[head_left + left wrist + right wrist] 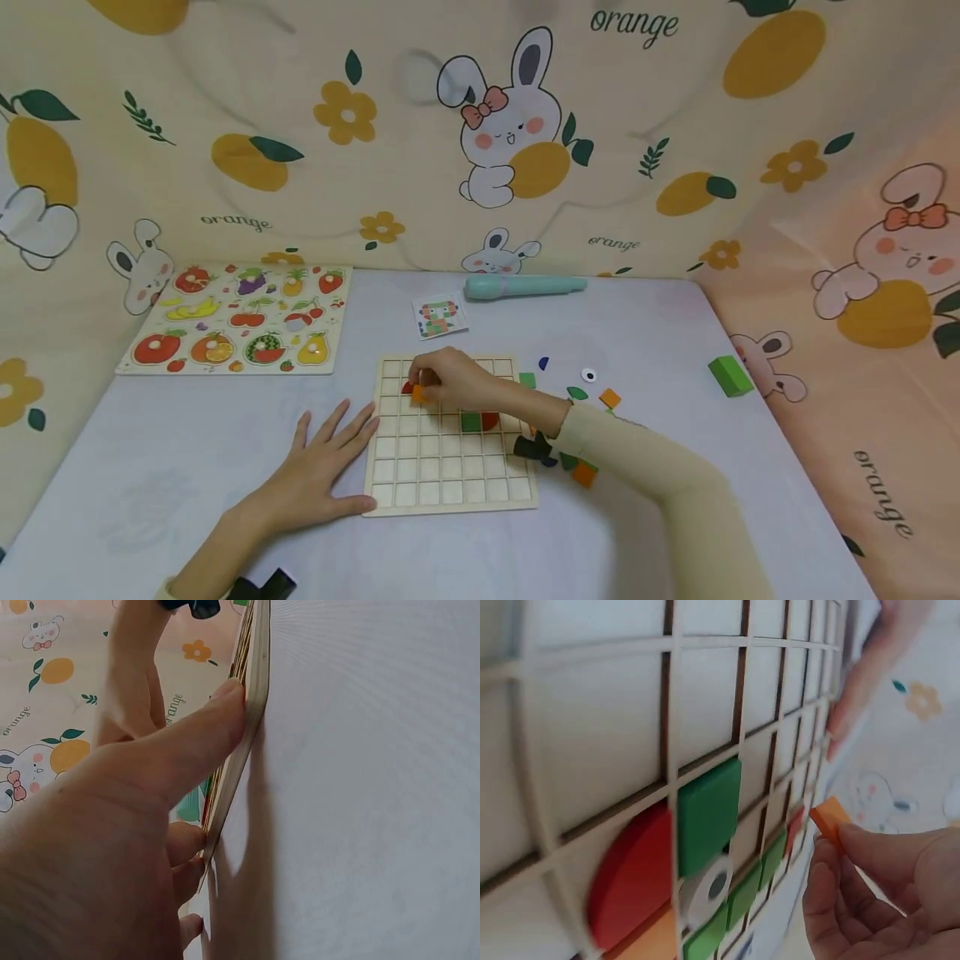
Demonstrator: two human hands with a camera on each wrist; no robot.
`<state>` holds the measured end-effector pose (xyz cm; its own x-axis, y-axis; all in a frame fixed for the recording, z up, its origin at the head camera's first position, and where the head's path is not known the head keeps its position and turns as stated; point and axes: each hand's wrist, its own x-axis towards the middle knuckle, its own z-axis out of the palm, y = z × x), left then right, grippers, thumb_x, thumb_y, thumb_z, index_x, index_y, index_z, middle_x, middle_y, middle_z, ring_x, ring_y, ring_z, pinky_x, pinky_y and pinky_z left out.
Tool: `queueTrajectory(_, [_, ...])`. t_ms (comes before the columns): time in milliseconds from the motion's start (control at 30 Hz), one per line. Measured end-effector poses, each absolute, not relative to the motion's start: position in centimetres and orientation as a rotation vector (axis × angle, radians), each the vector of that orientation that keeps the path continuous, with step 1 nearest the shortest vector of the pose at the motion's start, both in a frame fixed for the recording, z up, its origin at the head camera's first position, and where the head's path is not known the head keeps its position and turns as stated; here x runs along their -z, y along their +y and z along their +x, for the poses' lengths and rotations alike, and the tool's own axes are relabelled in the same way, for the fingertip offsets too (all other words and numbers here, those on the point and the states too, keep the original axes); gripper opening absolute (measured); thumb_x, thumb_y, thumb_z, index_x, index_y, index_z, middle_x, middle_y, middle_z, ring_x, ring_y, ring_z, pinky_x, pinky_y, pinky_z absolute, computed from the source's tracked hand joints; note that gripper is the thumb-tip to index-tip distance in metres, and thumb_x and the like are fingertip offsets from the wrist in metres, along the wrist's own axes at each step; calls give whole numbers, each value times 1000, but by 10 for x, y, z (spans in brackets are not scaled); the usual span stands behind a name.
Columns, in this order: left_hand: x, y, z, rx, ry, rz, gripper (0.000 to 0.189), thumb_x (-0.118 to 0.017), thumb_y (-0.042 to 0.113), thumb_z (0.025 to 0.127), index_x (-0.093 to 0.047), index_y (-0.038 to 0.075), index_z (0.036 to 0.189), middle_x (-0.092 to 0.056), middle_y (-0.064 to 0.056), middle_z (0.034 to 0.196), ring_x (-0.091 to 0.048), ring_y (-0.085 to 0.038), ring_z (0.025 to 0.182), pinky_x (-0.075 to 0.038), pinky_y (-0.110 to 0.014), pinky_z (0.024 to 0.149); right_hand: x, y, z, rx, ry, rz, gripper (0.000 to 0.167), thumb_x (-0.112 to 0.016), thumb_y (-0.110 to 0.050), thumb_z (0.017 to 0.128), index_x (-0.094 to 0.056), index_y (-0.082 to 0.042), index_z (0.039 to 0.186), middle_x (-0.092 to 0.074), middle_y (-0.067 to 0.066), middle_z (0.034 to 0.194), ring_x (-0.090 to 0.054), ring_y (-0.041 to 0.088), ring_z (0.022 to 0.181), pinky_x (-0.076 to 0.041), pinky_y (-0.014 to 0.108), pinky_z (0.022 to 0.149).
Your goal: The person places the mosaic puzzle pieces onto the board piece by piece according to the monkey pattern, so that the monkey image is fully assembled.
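A wooden grid board [427, 471] lies on the white table. My left hand [307, 475] rests beside it with fingers spread, thumb and fingertips at its left edge; the left wrist view shows the thumb [214, 724] against that edge. Over the upper left cells, my right hand [461, 379] pinches an orange square tile [827, 817] between thumb and fingers. Cells of the board hold a dark green square tile [709, 817], a red curved tile [634, 877], a white eye piece [706, 892] and several lighter green tiles, partly hidden by my right hand in the head view.
Loose pieces lie right of the board, among them an orange tile [611, 398], a white eye piece [588, 375] and a green leaf shape [577, 392]. Behind are a patterned card [440, 316], a teal pen-like object [525, 287] and a fruit board [247, 312]. A green block [730, 377] sits far right.
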<state>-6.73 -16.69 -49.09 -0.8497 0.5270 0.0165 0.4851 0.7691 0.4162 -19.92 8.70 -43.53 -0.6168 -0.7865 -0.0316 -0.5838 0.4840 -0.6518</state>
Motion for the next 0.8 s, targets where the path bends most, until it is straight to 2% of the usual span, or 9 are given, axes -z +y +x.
queueTrajectory(200, [490, -168, -67, -639, 2856, 815, 103, -62, 73, 81, -32, 11, 157, -20, -4, 166, -8, -39, 151, 1, -75, 108, 442, 65, -198, 774, 2436, -1217, 10, -70, 3, 89, -68, -5, 95, -66, 1, 81, -54, 10, 69, -45, 17, 63])
queueTrajectory(433, [489, -167, -67, -639, 2855, 812, 102, -63, 73, 81, -34, 11, 156, -22, -5, 165, -9, -40, 151, 0, -76, 108, 443, 59, -197, 723, 2445, -1167, 11, -69, 3, 89, -68, -6, 95, -67, 2, 82, -56, 10, 70, -46, 17, 64])
queueTrajectory(633, [489, -167, -67, -643, 2857, 820, 102, -63, 73, 81, -34, 11, 156, -22, -5, 165, -10, -40, 151, 0, -76, 107, 442, 58, -192, 576, 2512, -1169, 10, -72, -2, 90, -73, -7, 98, -65, 2, 88, -54, 10, 76, -45, 19, 67])
queueTrajectory(800, [489, -168, -67, -646, 2862, 824, 102, -63, 72, 81, -34, 11, 156, -22, -5, 165, -10, -40, 151, -1, -76, 107, 440, 56, -188, 491, 2571, -1180, 11, -74, -5, 90, -76, -6, 100, -67, 3, 94, -59, 12, 84, -47, 19, 73])
